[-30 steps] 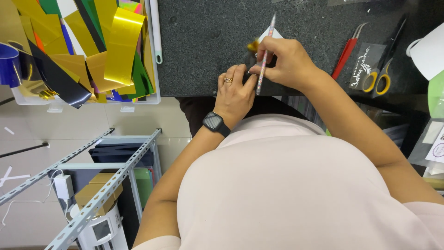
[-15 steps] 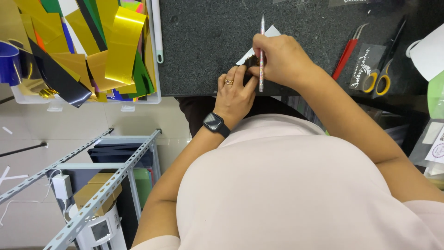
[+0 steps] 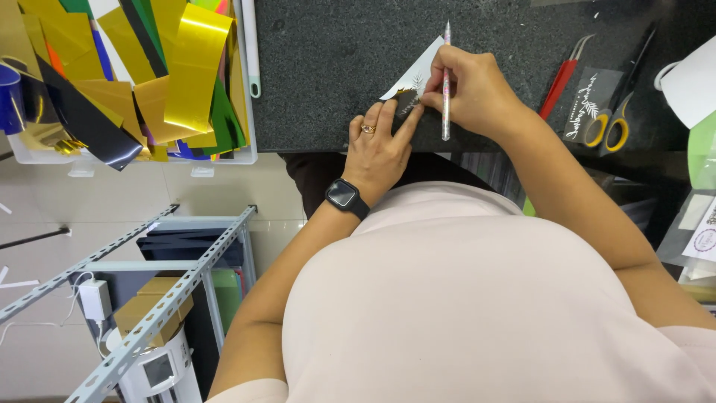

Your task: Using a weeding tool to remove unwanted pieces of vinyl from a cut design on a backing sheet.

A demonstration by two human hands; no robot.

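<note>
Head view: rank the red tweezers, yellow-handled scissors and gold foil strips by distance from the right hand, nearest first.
From the right hand:
1. Red tweezers, just to its right on the dark mat.
2. Yellow-handled scissors, farther right, beyond the tweezers.
3. Gold foil strips, far left in the tray.
</note>
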